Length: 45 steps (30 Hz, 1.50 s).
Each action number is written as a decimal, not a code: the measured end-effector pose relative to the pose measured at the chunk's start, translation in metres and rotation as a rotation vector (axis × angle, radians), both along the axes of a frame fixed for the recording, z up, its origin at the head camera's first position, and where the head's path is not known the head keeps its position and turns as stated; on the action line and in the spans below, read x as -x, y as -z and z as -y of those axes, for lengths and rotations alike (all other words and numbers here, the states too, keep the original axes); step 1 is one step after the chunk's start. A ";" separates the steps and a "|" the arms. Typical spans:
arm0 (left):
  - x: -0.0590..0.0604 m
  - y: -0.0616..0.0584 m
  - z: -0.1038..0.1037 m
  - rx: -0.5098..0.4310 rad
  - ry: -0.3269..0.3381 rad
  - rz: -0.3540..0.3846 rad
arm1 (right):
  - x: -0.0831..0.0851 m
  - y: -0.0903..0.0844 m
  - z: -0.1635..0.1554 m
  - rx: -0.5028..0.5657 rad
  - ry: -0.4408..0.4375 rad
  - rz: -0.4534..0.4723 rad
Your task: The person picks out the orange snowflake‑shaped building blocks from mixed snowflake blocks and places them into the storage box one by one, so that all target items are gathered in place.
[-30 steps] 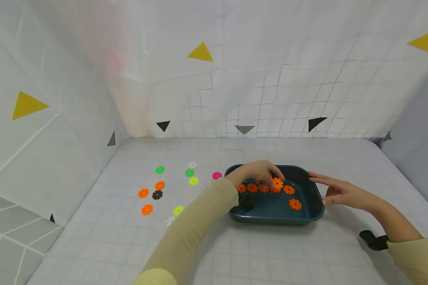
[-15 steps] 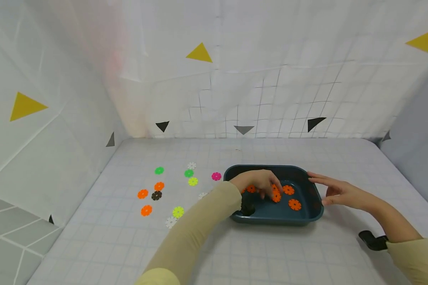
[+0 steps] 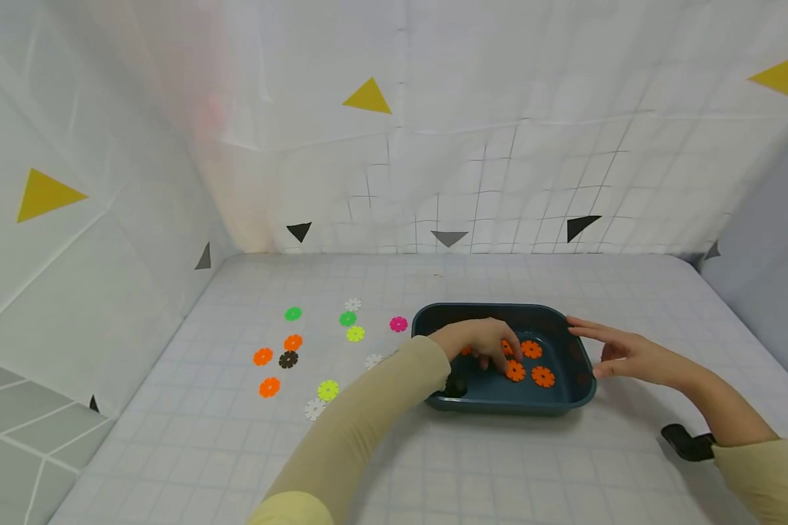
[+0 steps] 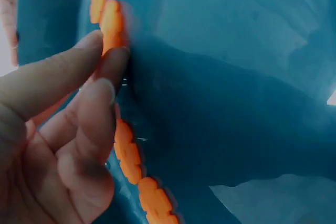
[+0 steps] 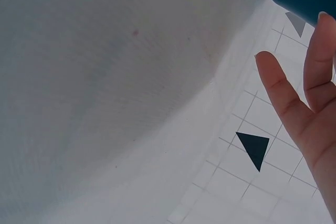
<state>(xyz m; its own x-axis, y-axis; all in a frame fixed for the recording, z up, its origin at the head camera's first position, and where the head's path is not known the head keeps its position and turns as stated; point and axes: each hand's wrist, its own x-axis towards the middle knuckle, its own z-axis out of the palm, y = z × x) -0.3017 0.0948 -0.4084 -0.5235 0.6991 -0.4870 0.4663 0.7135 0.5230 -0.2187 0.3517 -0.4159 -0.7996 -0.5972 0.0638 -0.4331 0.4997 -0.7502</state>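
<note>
My left hand (image 3: 482,340) reaches into a dark teal basin (image 3: 492,406), fingers pointing down. Its thumb and index finger pinch an orange notched disc (image 4: 113,24), close over the basin floor. In the head view this orange disc (image 3: 515,370) shows just beside the fingertips. Two more orange discs, one farther back (image 3: 531,349) and one nearer the front (image 3: 543,376), lie to its right; others are partly hidden under my hand. My right hand (image 3: 630,356) rests its fingertips at the basin's right end, fingers extended and spread, holding nothing.
Left of the basin, loose discs are scattered on the white gridded table (image 3: 190,452): orange (image 3: 269,387), green (image 3: 293,313), yellow (image 3: 328,390), black (image 3: 288,359), white (image 3: 314,409) and pink (image 3: 398,324). My left sleeve (image 3: 361,426) crosses the table's front.
My left hand has moved lower in the basin, bringing an orange disc down and toward the front, beside the other two. The right hand has stayed at the basin's right end.
</note>
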 end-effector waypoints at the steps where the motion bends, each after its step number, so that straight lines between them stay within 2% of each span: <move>1: 0.000 0.001 -0.001 0.008 0.001 -0.013 | 0.000 0.000 0.000 0.000 -0.003 -0.002; 3: 0.000 0.002 -0.001 0.017 0.004 -0.032 | 0.000 -0.001 0.001 -0.001 0.000 -0.001; 10: -0.001 0.004 0.000 -0.007 0.015 0.010 | 0.000 0.000 0.001 -0.009 0.011 -0.010; 24: -0.003 0.005 -0.001 0.011 0.030 -0.003 | 0.000 0.002 -0.001 0.000 -0.008 -0.029; 45: -0.003 0.004 0.000 -0.004 0.067 0.075 | 0.001 0.001 -0.001 0.009 -0.012 -0.025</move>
<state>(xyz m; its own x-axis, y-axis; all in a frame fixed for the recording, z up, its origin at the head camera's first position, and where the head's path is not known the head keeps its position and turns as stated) -0.2988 0.0952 -0.4125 -0.4375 0.7335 -0.5202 0.4722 0.6797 0.5613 -0.2192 0.3526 -0.4173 -0.7902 -0.6064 0.0890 -0.4579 0.4875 -0.7434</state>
